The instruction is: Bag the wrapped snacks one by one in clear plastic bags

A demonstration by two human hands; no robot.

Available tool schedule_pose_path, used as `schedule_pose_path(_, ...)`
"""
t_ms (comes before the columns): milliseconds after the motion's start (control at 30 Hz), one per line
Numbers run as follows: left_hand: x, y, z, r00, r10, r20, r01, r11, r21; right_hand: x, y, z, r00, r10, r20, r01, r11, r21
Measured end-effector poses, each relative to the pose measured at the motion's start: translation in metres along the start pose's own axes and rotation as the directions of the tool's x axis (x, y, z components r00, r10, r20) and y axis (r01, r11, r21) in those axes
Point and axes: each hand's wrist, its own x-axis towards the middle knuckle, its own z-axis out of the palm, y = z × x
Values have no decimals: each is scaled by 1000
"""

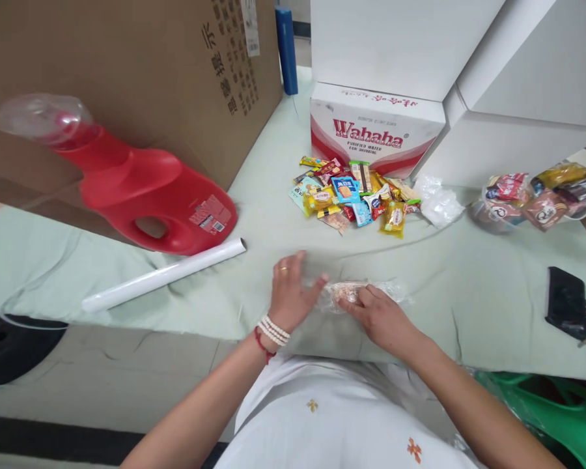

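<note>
A clear, crinkled plastic packet [339,296] with a light brownish-pink snack inside lies at the front of the cloth-covered table. My right hand [378,316] pinches its middle between thumb and fingers, hiding part of it. Just left of the packet is my left hand [293,296], open, its fingers apart and slightly smeared by motion. Its thumb tip is close to the packet's left end; whether they touch I cannot tell. Beyond both hands lies a pile of small wrapped snacks [346,189] in mixed colours.
Behind the pile stands a Wahaha carton [376,130]. A crumpled clear bag [439,202] and a tub of snacks [498,212] are to the right, with a black case with keys [564,303] nearer. Leftward are a red jug [151,189], a white tube [166,277] and a cardboard box [141,78].
</note>
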Motion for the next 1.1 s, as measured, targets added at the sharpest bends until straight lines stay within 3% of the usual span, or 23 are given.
schedule_pose_path(67,-2,8,-1,976,22,217,-45,994,101,-1,0,-5,999,41,6,-41,998,51)
schedule_pose_path(133,-7,13,-7,933,-29,359,3,997,72,-3,0,-7,998,62,24,-64,992,112)
schedule_pose_path(200,-10,18,-11,897,-118,426,175,980,-96,-4,0,-6,998,60,28,-64,984,169)
schedule_pose_path(300,-9,31,-4,814,-169,555,434,812,-390,-4,-2,-3,998,61,7,-61,969,238)
schedule_pose_path(367,-7,42,11,795,-145,589,465,769,-438,-5,-3,-3,996,83,-14,-75,957,280)
schedule_pose_path(433,-5,52,29,840,-87,536,320,877,-358,-7,-3,-5,995,81,-51,-57,931,360)
schedule_pose_path(500,-6,58,43,887,17,462,57,988,-145,-13,2,-8,988,105,-113,-40,880,473)
schedule_pose_path(533,-8,59,47,894,62,443,-64,998,-12,-16,5,-9,972,173,-158,-69,857,510)
schedule_pose_path(600,-11,61,50,894,92,438,-200,958,206,-23,15,-6,883,400,-246,-239,834,498)
schedule_pose_path(667,-12,61,49,901,98,423,-244,920,306,-29,26,1,737,596,-318,-472,791,389)
schedule_pose_path(700,-12,61,48,907,114,406,-259,910,322,-30,31,4,693,639,-335,-552,769,323)
schedule_pose_path(733,-11,61,46,914,132,384,-269,905,329,-30,35,7,682,653,-330,-596,757,268)
schedule_pose_path(833,-5,59,43,941,128,312,-235,912,335,-24,39,2,711,660,-242,-621,751,225)
schedule_pose_path(933,2,56,43,934,96,343,-218,916,337,-5,26,-15,738,664,-121,-619,737,270)
schedule_pose_path(1100,18,55,41,865,93,494,-305,878,368,32,-6,-19,909,416,-8,-403,884,237)
